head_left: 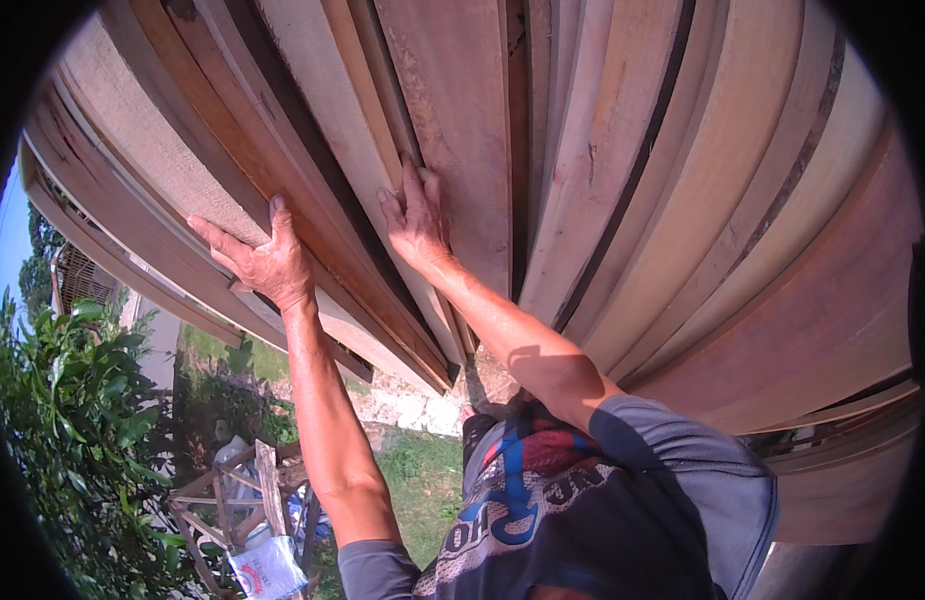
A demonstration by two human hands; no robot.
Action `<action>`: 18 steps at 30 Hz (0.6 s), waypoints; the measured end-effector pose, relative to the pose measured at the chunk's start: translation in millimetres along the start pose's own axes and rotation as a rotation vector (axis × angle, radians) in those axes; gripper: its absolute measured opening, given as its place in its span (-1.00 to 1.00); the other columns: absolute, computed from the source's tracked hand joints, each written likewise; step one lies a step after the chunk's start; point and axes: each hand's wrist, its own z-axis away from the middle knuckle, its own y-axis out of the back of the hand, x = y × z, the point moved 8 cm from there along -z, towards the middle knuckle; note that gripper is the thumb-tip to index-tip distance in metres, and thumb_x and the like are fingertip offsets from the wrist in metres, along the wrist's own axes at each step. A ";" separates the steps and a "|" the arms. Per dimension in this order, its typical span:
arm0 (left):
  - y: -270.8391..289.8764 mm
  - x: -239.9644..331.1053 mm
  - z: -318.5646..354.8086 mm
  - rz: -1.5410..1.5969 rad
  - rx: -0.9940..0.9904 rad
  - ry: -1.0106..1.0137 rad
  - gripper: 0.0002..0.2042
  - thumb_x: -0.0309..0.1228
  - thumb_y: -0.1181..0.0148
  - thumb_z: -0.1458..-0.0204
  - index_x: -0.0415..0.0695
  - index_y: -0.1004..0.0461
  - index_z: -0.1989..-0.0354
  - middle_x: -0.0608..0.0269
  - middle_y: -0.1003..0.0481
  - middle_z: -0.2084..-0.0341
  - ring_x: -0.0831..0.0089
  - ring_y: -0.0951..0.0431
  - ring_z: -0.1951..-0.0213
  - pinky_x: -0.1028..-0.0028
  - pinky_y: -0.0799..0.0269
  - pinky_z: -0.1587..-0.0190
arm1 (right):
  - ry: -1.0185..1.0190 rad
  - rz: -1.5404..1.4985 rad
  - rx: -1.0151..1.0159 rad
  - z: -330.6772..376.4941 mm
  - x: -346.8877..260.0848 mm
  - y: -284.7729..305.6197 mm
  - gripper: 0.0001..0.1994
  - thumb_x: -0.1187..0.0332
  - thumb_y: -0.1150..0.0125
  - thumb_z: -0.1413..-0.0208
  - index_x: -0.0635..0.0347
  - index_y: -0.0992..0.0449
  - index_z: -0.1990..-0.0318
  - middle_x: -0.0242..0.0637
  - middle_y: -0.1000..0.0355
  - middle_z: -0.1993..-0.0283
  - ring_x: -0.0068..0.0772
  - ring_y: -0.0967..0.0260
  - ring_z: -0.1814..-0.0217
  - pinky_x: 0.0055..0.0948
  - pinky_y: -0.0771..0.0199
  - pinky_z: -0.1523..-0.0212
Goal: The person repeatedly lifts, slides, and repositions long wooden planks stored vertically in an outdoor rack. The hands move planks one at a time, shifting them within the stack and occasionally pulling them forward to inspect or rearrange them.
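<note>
Fingers (211,234) of the left hand (268,265), left of centre in the head view, spread wide across a pale rough board (173,160), thumb standing apart; whether they grip it cannot be told. Near the upper middle, the right hand (419,222) half-curls at the edge of another light board (333,110), its hold unclear. Leafy branches (73,410) fill the lower left, beside a wooden frame (272,488).
</note>
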 end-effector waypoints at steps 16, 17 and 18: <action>0.1 0.9 0.0 0.037 -0.027 0.078 0.05 -0.01 -0.43 -0.07 -0.02 0.19 -0.59 -0.23 -0.02 -0.46 -0.13 -0.15 -0.42 0.02 -0.09 -0.44 | 0.269 0.481 0.472 -72.4 27.7 280.4 -0.40 0.44 -0.17 -0.17 0.36 -0.27 -0.38 0.13 -0.23 -0.36 0.19 -0.23 -0.32 -0.01 -0.21 -0.35; -0.4 0.6 -0.2 0.037 -0.027 0.085 0.05 -0.01 -0.43 -0.07 -0.03 0.19 -0.59 -0.23 -0.03 -0.46 -0.13 -0.15 -0.42 0.03 -0.10 -0.43 | 0.254 0.459 0.470 -81.5 33.2 291.6 -0.39 0.43 -0.15 -0.18 0.41 -0.23 -0.39 0.17 -0.20 -0.40 0.25 -0.21 -0.34 0.00 -0.19 -0.38; 0.6 3.8 -0.4 0.061 -0.014 0.053 0.06 -0.01 -0.43 -0.07 -0.04 0.19 -0.59 -0.23 -0.03 -0.46 -0.13 -0.16 -0.42 0.03 -0.10 -0.43 | 0.252 0.534 0.420 -85.7 36.4 292.5 -0.39 0.42 -0.14 -0.19 0.43 -0.21 -0.40 0.20 -0.18 -0.41 0.27 -0.20 -0.35 0.00 -0.18 -0.38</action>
